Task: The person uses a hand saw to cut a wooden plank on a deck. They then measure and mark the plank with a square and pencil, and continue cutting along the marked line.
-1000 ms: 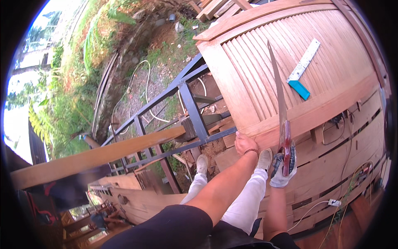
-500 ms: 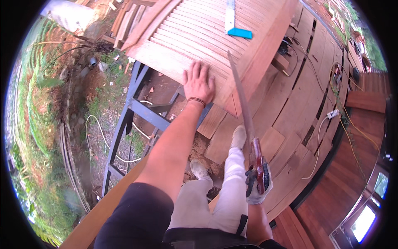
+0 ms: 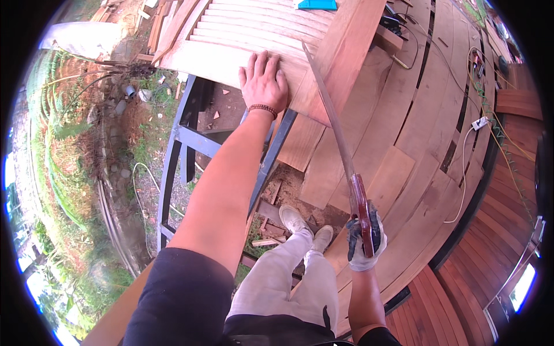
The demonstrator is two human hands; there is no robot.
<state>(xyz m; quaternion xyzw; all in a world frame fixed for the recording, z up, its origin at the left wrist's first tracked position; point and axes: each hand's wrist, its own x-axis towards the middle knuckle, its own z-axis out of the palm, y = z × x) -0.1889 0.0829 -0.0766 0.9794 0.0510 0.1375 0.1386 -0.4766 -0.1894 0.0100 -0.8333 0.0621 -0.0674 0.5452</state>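
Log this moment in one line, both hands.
left hand: bare, palm-down on slatted wooden panel | right hand: gloved, gripping handsaw | blade contact: unclear | teal handle: on panel

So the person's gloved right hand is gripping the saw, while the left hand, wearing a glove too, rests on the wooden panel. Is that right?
Not quite: the head view shows the left hand bare, without a glove. It does rest on the wooden panel, and the gloved right hand does grip the saw.
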